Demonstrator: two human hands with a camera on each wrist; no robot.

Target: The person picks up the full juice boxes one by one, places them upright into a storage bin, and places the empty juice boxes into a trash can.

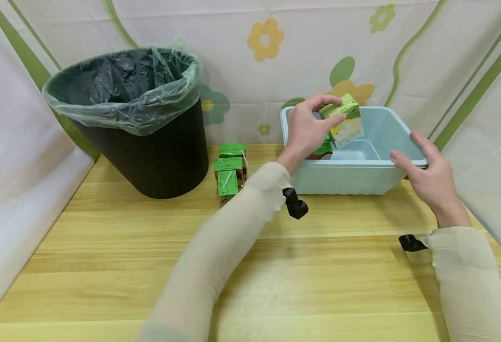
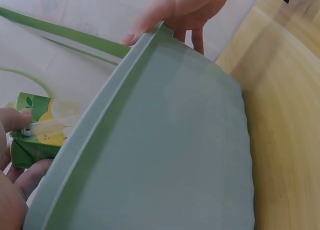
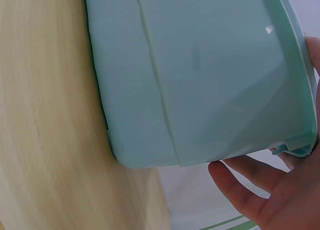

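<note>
My left hand (image 1: 305, 127) pinches a green and yellow drink carton (image 1: 348, 124) between thumb and fingers, tilted over the inside of a light blue plastic bin (image 1: 340, 179). In the left wrist view the carton (image 2: 37, 125) shows a fruit picture and a clear-wrapped straw on its side. Below it, at the bin's left end, part of another green carton (image 1: 322, 149) shows behind the front rim. My right hand (image 1: 434, 178) grips the bin's right front corner, thumb over the rim. Its fingers (image 3: 237, 185) reach beneath the rim against the outer wall in the right wrist view.
Several green-topped drink cartons (image 1: 227, 164), some with straws, stand together on the wooden table (image 1: 148, 247) left of the bin. A black trash can (image 1: 156, 156) with a translucent green liner (image 1: 143, 114) stands at the back left. A flower-printed curtain (image 1: 242, 61) hangs behind.
</note>
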